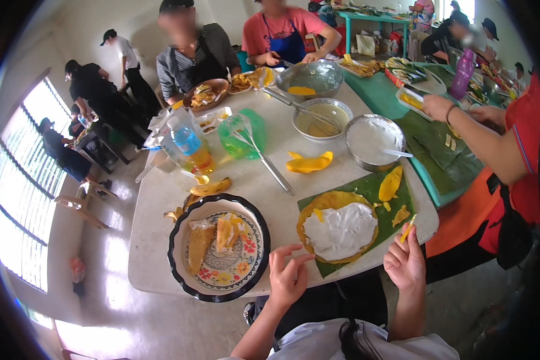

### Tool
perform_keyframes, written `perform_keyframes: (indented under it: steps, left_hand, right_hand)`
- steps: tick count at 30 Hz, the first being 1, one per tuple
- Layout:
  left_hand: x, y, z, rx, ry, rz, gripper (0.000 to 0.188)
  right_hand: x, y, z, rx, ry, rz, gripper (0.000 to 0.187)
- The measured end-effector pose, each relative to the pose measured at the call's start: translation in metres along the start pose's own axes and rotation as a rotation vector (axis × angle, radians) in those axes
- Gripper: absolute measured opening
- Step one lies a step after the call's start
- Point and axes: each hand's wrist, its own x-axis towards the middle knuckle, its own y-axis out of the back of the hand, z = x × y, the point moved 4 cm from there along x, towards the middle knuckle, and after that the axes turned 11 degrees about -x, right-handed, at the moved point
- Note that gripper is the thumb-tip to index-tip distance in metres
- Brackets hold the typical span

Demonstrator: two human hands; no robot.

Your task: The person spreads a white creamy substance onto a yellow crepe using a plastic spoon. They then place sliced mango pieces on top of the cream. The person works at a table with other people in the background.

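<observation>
A round yellow crepe (341, 228) spread with white cream lies on a green banana leaf (396, 204), with a small yellow piece on the cream's upper left. My left hand (289, 273) is at the crepe's lower left edge, fingers apart and holding nothing. To the right of the leaf, my right hand (405, 259) is raised and pinches a thin yellow mango strip (407, 230). A mango slice (390, 183) and smaller mango bits (401, 215) rest on the leaf. Left of my hands, a dark-rimmed floral bowl (219, 248) holds folded filled crepes (228, 233).
Beyond the leaf stand a bowl of white cream (374, 141), a batter bowl with a whisk (324, 120), and a mango piece (309, 162). A second whisk (261, 150), a bottle (186, 143) and a banana (211, 187) are farther left. A person in red (513, 132) works at right.
</observation>
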Motion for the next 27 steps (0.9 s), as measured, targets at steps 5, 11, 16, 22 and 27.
perform_keyframes:
  steps: [5,11,16,22,27]
  left_hand:
    - [0.003,0.001,0.004,0.021,-0.031,0.019,0.033]
    - [0.004,0.0,0.005,0.036,-0.031,0.011,0.031]
    - [0.005,-0.002,0.004,0.045,-0.023,-0.005,0.029]
    - [0.002,0.001,0.001,0.06,-0.044,0.007,0.03]
    - [-0.005,-0.006,-0.002,0.028,-0.026,-0.023,0.032]
  right_hand:
    - [0.001,0.004,0.003,-0.172,0.062,0.019,0.024]
    - [0.004,-0.01,0.016,-0.314,0.059,0.073,0.022]
    - [0.026,-0.037,0.026,-0.779,0.051,0.083,0.022]
    - [0.075,-0.075,0.014,-1.194,0.151,0.028,0.02]
    - [0.111,-0.066,0.013,-1.55,0.458,-0.028,0.022]
